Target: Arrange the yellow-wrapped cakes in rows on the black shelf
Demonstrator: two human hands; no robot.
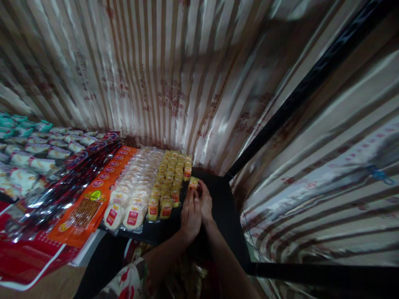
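My left hand [190,214] and my right hand [205,203] are close together over the black shelf [222,207]. Between their fingertips is a small yellow snack packet [193,182] with a red label; both hands are closed on it, my right hand at its right side and my left at its near side. Just left of my hands stand tight rows of matching yellow snack packets [166,207], running from the front edge back to the curtain. The rightmost row is shorter and sits at the back, near the held packet.
Clear-wrapped round white crackers [134,216] lie in rows further left. Beyond them are orange stick-snack bags [89,203], dark red shiny packs [67,174], white packets [40,164] and green packets [23,124]. A striped curtain [174,83] hangs behind; a black post [280,120] slants at right.
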